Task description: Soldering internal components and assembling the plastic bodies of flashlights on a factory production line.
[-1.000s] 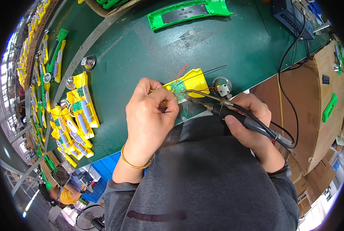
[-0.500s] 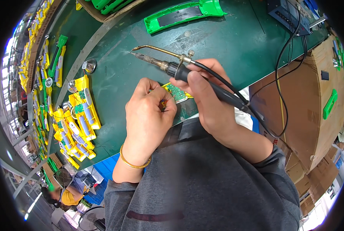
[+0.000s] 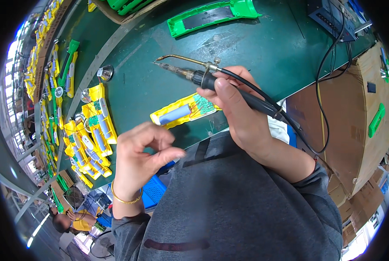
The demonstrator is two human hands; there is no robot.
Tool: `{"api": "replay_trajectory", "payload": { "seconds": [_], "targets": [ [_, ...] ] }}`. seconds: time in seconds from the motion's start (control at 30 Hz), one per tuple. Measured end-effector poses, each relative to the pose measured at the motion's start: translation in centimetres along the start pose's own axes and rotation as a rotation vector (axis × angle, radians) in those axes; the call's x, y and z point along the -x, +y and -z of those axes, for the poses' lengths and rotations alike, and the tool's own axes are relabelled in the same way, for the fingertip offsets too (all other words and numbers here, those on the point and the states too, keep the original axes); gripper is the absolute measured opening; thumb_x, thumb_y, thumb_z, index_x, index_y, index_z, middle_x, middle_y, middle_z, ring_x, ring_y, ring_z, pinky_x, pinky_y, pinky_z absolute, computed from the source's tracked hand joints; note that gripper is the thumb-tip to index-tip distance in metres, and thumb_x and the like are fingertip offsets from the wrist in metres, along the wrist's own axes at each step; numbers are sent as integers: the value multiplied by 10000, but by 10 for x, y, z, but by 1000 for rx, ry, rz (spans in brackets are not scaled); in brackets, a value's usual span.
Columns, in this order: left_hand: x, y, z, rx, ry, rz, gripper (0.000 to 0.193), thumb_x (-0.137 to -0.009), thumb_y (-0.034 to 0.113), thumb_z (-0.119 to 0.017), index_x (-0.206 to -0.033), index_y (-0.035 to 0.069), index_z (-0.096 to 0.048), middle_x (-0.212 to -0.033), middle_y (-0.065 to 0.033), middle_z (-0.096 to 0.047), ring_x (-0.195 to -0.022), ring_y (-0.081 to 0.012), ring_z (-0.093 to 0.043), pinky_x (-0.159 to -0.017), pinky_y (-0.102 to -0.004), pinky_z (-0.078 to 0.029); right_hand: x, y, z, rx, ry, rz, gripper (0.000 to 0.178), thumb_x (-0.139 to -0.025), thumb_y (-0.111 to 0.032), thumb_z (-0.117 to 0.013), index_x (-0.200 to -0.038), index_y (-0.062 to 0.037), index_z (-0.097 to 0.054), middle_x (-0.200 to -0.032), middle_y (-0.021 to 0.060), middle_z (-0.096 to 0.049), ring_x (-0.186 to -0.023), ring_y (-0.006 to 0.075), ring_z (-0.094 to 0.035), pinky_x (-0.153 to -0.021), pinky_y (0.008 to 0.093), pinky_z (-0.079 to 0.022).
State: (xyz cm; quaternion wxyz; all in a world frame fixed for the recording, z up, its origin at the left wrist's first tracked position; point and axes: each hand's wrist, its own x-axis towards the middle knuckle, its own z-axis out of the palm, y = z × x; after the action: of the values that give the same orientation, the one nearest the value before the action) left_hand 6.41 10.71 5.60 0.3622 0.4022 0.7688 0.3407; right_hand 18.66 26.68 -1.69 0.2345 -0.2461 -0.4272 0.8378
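Hand, left (image 3: 138, 151): empty, thumb and fingers parted.
Hand, right (image 3: 240, 104): wrapped round a soldering iron (image 3: 208, 80), tip raised.
Yellow shell (image 3: 193, 113): beyond left hand; blue cell (image 3: 175, 114) and circuit board (image 3: 204, 104) in place, apparently not yet closed.
Yellow pile (image 3: 90, 145), left: similarly open.
Green shell (image 3: 242, 9): far, apart.

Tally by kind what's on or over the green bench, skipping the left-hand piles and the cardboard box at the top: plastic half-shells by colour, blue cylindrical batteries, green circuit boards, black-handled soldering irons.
Yellow plastic half-shell: 1
Green plastic half-shell: 1
Blue cylindrical battery: 1
Green circuit board: 1
Black-handled soldering iron: 1
Total: 5
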Motion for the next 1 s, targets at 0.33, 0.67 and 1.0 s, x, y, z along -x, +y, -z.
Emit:
{"api": "replay_trajectory", "payload": {
  "seconds": [0.33, 0.67, 1.0],
  "targets": [
    [-27, -6, -46, -380, 170, -279, 259, -692, -15, -671, -938, 67, -679, -783, -64, -600, -666, -221, -612, -570, -319, -490, 0, -5, -2, -45, 25, -40, 180, -933, -131, -528, -1048, 1, -492, -985, 104, -574, -953, 214, -609, -920, 369, -487],
    [-37, -16, -48, -9, 247, -148, 125, -721, -9, -713, -841, 17, -689, -730, -81, -604, -647, -174, -594, -562, -271, -459, 14, -27, 21, -181, 64, 18, 149, -942, -131, -475, -1051, -31, -495, -941, 68, -574, -879, 146, -592, -862, 458, -530],
    [-41, -2, -51, -208, 212, -41, 72, -764, -27, -656, -836, -21, -655, -698, -63, -517, -614, -120, -522, -545, -226, -415, 30, -64, 64, 294, 37, 50, 187, -791, -58, -660, -910, 0, -528, -774, 67, -612, -699, 117, -608, -653, 258, -498]
  ]
}}
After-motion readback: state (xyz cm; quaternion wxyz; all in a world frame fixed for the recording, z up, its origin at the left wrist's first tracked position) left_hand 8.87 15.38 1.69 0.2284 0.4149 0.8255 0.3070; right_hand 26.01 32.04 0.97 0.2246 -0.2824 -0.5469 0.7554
